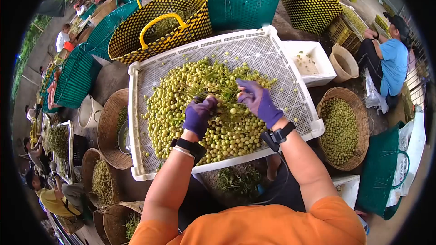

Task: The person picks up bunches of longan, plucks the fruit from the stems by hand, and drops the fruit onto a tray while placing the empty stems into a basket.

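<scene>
A white slatted plastic tray [293, 81] holds a broad heap of small round green-yellow fruits [175, 86] with thin green stems [218, 84] among them. Over the heap's middle, my left hand [200, 114], in a purple glove with bare fingertips, is closed on the stems. To its right my right hand [256, 100], gloved the same way, has its fingers bent around the other side of the stem bunch. Some stems stretch between the two hands. Dark bands with small devices sit on both wrists.
Woven baskets of fruit stand at right [341, 129] and left [103, 179]. Behind the tray are a black-yellow basket [159, 22], a teal basket [243, 9] and a white foam box [311, 63]. A person in blue [394, 59] sits at right; several others are at left.
</scene>
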A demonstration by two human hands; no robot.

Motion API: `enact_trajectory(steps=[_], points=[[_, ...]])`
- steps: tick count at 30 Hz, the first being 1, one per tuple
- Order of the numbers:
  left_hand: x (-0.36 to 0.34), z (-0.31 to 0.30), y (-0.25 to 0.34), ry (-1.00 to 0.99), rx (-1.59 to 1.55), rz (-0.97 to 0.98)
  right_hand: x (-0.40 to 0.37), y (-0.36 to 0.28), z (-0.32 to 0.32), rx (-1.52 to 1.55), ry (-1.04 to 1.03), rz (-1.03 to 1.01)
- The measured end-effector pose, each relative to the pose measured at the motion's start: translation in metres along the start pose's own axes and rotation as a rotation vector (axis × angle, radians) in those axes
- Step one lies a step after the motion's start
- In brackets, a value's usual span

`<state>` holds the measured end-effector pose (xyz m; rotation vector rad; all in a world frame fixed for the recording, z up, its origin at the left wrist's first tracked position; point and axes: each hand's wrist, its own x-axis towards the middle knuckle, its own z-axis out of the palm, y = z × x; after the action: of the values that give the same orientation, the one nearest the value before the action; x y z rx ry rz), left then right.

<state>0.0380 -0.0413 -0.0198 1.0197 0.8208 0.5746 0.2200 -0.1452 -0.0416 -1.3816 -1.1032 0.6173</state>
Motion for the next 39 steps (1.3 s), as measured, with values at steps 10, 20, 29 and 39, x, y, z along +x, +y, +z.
enact_trajectory(steps=[10, 20, 29, 39], points=[[0.005, -0.004, -0.006, -0.043, 0.647, 0.148, -0.003, 0.018, 0.021, -0.451, -0.256, -0.217], [-0.004, 0.009, 0.007, -0.036, 0.193, 0.021, 0.0, 0.001, 0.022, -0.251, -0.257, -0.279], [0.007, 0.003, -0.015, 0.048, 0.542, 0.318, -0.003, 0.012, 0.024, -0.73, -0.304, -0.032], [0.001, 0.002, -0.003, -0.056, 0.585, 0.455, -0.005, 0.002, 0.021, -0.468, -0.239, -0.138]])
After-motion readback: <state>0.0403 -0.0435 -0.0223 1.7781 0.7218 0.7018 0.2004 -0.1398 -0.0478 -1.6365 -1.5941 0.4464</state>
